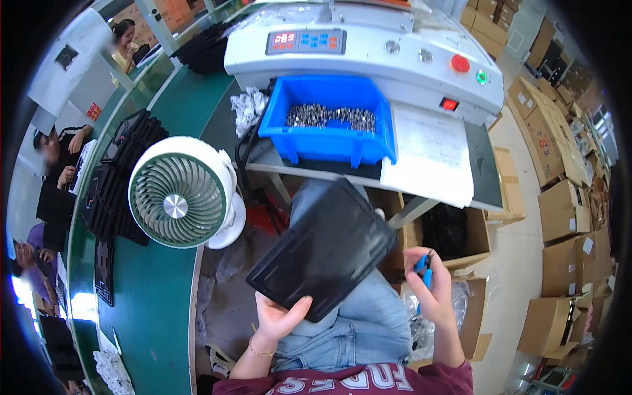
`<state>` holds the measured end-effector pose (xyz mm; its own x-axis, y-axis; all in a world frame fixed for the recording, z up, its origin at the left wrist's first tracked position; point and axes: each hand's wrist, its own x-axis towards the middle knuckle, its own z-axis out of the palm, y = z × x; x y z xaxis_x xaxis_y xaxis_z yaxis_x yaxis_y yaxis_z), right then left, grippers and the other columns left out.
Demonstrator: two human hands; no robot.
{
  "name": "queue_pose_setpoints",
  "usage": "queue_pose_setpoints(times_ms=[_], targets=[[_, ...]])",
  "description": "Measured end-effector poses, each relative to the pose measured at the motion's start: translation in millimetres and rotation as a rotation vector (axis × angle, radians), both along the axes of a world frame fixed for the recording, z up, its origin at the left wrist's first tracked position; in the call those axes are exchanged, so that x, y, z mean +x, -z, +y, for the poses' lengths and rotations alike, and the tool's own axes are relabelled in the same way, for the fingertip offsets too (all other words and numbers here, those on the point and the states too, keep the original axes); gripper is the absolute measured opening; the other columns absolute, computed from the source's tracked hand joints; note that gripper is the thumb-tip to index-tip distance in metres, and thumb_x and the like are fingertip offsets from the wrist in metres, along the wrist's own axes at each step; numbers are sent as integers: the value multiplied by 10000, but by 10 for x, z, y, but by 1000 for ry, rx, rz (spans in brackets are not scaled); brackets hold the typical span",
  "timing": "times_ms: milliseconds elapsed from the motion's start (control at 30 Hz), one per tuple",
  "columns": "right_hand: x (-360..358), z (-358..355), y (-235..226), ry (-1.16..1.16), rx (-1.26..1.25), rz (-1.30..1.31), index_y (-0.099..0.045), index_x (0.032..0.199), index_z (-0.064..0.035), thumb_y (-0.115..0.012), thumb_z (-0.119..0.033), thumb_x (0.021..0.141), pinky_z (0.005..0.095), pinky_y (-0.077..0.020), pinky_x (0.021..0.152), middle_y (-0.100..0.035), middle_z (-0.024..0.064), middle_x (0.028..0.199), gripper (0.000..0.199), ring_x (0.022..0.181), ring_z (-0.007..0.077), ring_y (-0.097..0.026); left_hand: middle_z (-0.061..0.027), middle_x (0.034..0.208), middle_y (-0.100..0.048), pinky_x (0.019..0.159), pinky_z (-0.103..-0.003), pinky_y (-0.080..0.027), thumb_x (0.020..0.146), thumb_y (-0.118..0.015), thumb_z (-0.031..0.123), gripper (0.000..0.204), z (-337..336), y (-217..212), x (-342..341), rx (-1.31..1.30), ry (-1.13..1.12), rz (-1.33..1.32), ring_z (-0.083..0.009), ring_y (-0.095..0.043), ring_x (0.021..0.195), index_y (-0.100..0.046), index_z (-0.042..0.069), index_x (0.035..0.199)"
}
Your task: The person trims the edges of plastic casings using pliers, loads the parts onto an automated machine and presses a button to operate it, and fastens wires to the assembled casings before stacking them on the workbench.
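Nearest, note maroon shirt (283, 383); beyond, see black panel (326, 247) slanted above denim-clad lap (376, 319), gripped at its lower edge by left hand (280, 320), with blue-handled tool (427, 278) grasped in right hand (436, 300). Best hold panel steady, keeping tool tip off its surface.

- Head-worn, left of a side-by-side pair, facing steeply down and forward.
- Close above the faded blue denim lap (368, 329), bare left hand (282, 320) and bare right hand (433, 293).
- Reaching far to the white boxy machine (368, 59), left to the flat green workbench (158, 283), right to brown cardboard boxes (563, 212).
- Fisheye-wide, bowing straight edges near the border.
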<state>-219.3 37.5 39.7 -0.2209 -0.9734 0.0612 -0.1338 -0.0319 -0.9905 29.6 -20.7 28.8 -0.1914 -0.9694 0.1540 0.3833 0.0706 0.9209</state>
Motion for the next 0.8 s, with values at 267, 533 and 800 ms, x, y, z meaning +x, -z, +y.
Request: queue_pose_setpoints(times_ms=[267,533,800], targets=[[-252,-204,-361,1,-102,-194,-492,1204,21,-568,-189,880,223,-388,739,-527,19,924,394,797,76,-460,-37,1021,-634,811,-242,-457,826,-619,-17,261,-22,-40,-195,132,292,39,-94,-574,914,-591,-40,1084],[-991,-930,-846,320,65,1229,-594,1073,6,-680,-311,744,417,-448,788,-568,180,951,465,893,346,-557,-55,1131,-594,868,-244,-443,873,-588,18,314,37,-262,-785,165,305,107,-106,-555,1009,-537,-29,1179],[-1354,-1209,-628,491,-345,929,-612,963,30,-596,-146,858,380,-442,852,-582,179,1029,206,950,332,-560,-62,1222,-523,856,-301,-503,929,-502,41,402,-55,-266,-1564,176,510,252,-144,-541,1082,-376,58,1311]])
